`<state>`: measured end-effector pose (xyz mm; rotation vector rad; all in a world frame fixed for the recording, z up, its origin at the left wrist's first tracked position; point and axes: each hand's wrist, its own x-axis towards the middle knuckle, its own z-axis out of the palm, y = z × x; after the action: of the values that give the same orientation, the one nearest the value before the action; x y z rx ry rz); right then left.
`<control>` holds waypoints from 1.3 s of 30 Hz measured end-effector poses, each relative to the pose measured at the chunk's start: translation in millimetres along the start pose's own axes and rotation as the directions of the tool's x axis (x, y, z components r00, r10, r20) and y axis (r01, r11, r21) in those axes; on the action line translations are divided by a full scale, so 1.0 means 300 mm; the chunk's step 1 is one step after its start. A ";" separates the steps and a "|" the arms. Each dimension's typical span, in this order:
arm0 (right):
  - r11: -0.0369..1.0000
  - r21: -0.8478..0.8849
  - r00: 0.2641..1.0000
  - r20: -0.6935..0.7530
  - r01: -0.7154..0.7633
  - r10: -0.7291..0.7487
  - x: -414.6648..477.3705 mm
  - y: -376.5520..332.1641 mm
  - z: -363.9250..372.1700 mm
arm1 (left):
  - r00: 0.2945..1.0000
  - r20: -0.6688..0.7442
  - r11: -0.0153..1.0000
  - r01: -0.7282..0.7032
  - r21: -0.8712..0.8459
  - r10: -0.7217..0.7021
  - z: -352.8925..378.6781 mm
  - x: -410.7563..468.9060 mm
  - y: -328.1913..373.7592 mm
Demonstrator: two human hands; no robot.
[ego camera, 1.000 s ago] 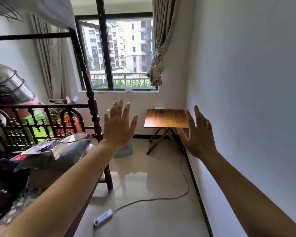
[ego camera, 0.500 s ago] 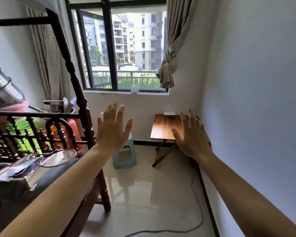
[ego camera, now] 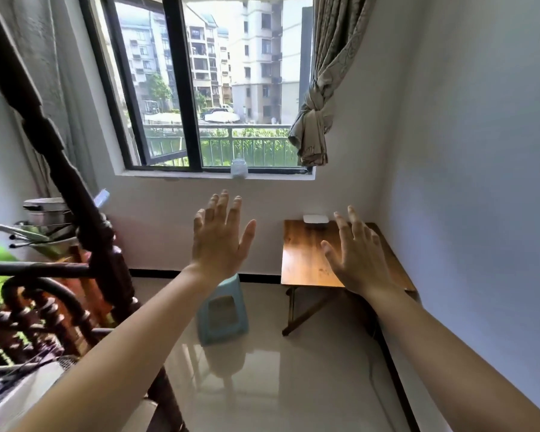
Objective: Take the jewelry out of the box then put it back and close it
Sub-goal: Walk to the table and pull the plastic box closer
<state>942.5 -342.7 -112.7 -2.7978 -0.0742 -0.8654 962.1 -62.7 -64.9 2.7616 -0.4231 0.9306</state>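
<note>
Head view: both arms are stretched forward at chest height, and the left hand (ego camera: 219, 241) and right hand (ego camera: 357, 260) are spread wide, fingers fanned, backs toward the camera, with nothing in either one. They hang in the air well short of the desk (ego camera: 306, 260), which stands in the corner under the window (ego camera: 212, 85).

The box (ego camera: 315, 219) is most likely the small white thing at the far edge of the desk, against the wall; it looks shut, and no jewelry shows. That it is the jewelry box is a judgement, since it is too small to make out any hinge or clasp.

What could go wrong:
- The blue stool (ego camera: 223, 310) sits on the floor between the person and the desk, and the floor (ego camera: 278, 385) is glossy tile that mirrors the light, so a hurried step could mean a stumble or slip.
- The desk stands on crossed folding legs; leaning on its near edge might rock it and slide the box.
- The box sits at the back, so a long reach could nudge it against the wall rather than lift it.
- Small jewelry taken out over a hard floor could drop and roll away.

The desk top is smooth, warm-brown wood with a slight sheen. The box is low, rounded at the corners and matt white. To the left stands a dark, turned wooden bedpost (ego camera: 85, 213), lathe-ringed and polished. The knotted curtain (ego camera: 315, 126) is soft patterned cloth.
</note>
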 end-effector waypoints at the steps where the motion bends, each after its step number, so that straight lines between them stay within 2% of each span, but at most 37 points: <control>1: 1.000 -0.009 1.000 -0.002 0.001 -0.001 0.055 0.021 0.056 | 1.000 0.014 1.000 -0.016 0.011 0.016 0.065 0.047 -0.024; 8: 1.000 -0.022 1.000 0.014 -0.009 0.009 0.486 0.185 0.459 | 0.996 0.078 0.997 -0.046 0.069 0.041 0.519 0.458 -0.178; 13: 0.999 -0.029 0.998 0.048 -0.027 0.029 0.849 0.256 0.677 | 0.994 0.088 0.990 -0.075 0.116 0.065 0.738 0.794 -0.286; 17: 0.999 -0.026 0.996 0.080 -0.045 0.047 1.103 0.255 0.830 | 0.998 0.055 0.997 -0.027 0.068 0.024 0.884 1.025 -0.395; 23: 0.996 -0.063 0.994 0.091 -0.058 0.063 1.405 0.284 1.086 | 0.997 0.052 0.999 -0.054 -0.005 0.054 1.216 1.360 -0.573; 29: 0.960 -0.166 0.967 0.076 -0.227 0.242 1.617 0.379 1.364 | 0.962 0.133 0.964 -0.218 -0.154 0.238 1.624 1.691 -0.671; 35: 0.825 -0.295 0.856 0.043 -0.482 0.516 1.678 0.468 1.481 | 0.846 0.204 0.849 -0.417 -0.325 0.493 1.924 1.959 -0.581; 39: 0.719 -0.340 0.767 -0.013 -0.607 0.641 1.617 0.555 1.483 | 0.775 0.228 0.772 -0.458 -0.441 0.590 2.083 2.037 -0.425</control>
<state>1607.3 -416.3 -228.6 -2.8207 1.0404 -0.5835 1818.3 -239.0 -190.1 2.4754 -1.3580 0.3584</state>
